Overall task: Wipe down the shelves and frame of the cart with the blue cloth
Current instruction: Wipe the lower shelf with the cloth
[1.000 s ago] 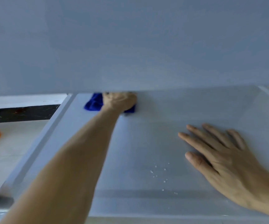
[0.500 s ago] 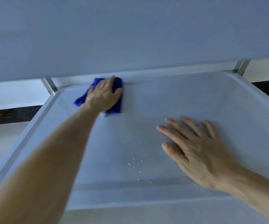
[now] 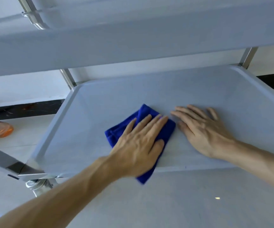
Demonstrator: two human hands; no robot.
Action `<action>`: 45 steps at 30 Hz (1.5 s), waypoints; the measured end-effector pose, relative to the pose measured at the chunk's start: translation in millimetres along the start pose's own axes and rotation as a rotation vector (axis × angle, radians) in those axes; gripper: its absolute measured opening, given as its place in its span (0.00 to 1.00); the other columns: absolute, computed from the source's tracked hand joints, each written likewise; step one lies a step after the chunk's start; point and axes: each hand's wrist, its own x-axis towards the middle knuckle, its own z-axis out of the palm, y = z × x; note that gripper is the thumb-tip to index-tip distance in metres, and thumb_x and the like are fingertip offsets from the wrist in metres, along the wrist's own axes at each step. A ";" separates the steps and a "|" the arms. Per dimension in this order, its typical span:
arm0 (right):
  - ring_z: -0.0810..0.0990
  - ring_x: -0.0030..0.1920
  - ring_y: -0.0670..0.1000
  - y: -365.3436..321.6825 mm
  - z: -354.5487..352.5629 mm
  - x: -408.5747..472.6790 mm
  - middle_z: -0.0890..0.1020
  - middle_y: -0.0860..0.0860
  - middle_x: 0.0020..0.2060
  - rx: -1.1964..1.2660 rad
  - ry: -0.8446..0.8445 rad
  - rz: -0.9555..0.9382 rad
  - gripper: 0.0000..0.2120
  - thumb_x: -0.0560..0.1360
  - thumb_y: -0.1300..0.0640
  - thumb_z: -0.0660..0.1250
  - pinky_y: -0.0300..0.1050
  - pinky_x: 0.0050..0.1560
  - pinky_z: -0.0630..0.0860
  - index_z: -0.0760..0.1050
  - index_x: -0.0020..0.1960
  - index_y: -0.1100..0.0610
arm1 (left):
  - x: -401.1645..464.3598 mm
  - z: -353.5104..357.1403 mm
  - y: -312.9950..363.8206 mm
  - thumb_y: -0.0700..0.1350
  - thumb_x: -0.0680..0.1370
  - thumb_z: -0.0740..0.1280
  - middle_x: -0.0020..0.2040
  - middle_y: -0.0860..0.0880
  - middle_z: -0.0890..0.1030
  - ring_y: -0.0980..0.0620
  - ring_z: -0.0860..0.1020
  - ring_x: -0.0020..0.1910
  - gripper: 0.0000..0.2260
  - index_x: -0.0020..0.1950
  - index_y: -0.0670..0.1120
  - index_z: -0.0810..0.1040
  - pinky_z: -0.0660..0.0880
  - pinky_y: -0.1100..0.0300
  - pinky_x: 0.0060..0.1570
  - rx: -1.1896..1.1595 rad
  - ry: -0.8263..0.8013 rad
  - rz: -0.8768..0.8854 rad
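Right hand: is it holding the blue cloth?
No. The right hand lies flat on the bare shelf beside the blue cloth, which is under the left hand.

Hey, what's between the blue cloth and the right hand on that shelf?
Nothing: in the head view only a narrow strip of bare shelf separates the blue cloth from the right hand.
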 end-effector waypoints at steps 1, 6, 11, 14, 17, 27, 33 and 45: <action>0.50 0.80 0.44 0.5 0.4 -0.5 0.54 0.36 0.79 0.007 0.002 -0.004 0.24 0.83 0.45 0.44 0.60 0.77 0.49 0.54 0.79 0.39 | -17.7 -1.0 2.0 0.59 0.81 0.43 0.80 0.62 0.49 0.61 0.44 0.79 0.26 0.80 0.60 0.42 0.42 0.56 0.77 -0.020 -0.018 0.034; 0.51 0.80 0.45 -1.3 0.4 -3.6 0.55 0.36 0.79 0.011 0.020 -0.003 0.23 0.84 0.46 0.45 0.59 0.77 0.50 0.55 0.79 0.39 | -23.4 -16.1 -41.7 0.61 0.80 0.46 0.78 0.65 0.55 0.68 0.47 0.76 0.26 0.78 0.64 0.47 0.45 0.59 0.77 -0.068 -0.023 -0.100; 0.52 0.80 0.45 -1.5 0.4 -3.0 0.56 0.36 0.79 0.011 0.039 -0.007 0.23 0.84 0.46 0.46 0.60 0.77 0.51 0.56 0.78 0.39 | 8.2 -21.6 -101.6 0.56 0.82 0.50 0.79 0.56 0.60 0.56 0.55 0.78 0.25 0.79 0.58 0.51 0.48 0.50 0.78 -0.021 0.083 -0.445; 0.53 0.80 0.44 1.4 1.8 -0.6 0.57 0.36 0.79 0.026 0.049 -0.007 0.23 0.84 0.47 0.48 0.59 0.77 0.51 0.57 0.78 0.39 | 12.3 -13.3 -86.3 0.56 0.81 0.48 0.80 0.56 0.57 0.54 0.52 0.79 0.26 0.80 0.57 0.48 0.48 0.48 0.77 -0.022 0.093 -0.517; 0.53 0.79 0.44 4.3 3.8 1.2 0.58 0.36 0.79 0.034 0.059 -0.015 0.22 0.84 0.47 0.48 0.59 0.76 0.52 0.58 0.78 0.39 | -1.0 -9.1 -47.3 0.57 0.82 0.47 0.81 0.57 0.53 0.56 0.48 0.79 0.26 0.80 0.58 0.46 0.45 0.49 0.78 -0.043 0.060 -0.475; 0.54 0.79 0.44 19.5 -15.4 19.0 0.63 0.38 0.77 0.308 -0.094 0.022 0.19 0.85 0.52 0.54 0.55 0.79 0.46 0.67 0.75 0.41 | -16.7 -21.8 46.4 0.50 0.84 0.48 0.79 0.59 0.53 0.60 0.50 0.75 0.11 0.64 0.61 0.63 0.49 0.53 0.74 -0.550 -0.041 -0.336; 0.76 0.63 0.60 -34.0 -31.9 11.6 0.79 0.56 0.62 0.387 0.121 0.113 0.13 0.83 0.53 0.58 0.55 0.65 0.71 0.78 0.61 0.55 | -39.3 -43.2 -15.3 0.49 0.84 0.55 0.72 0.58 0.68 0.58 0.70 0.64 0.17 0.73 0.54 0.68 0.63 0.63 0.62 -0.372 0.252 -0.383; 0.62 0.74 0.59 -129.4 16.2 -26.7 0.67 0.54 0.75 -0.054 0.118 -0.162 0.27 0.83 0.42 0.50 0.61 0.77 0.47 0.64 0.76 0.54 | -66.7 -20.8 -73.1 0.57 0.79 0.43 0.74 0.51 0.69 0.51 0.66 0.73 0.28 0.75 0.51 0.67 0.60 0.52 0.74 -0.010 0.134 -0.381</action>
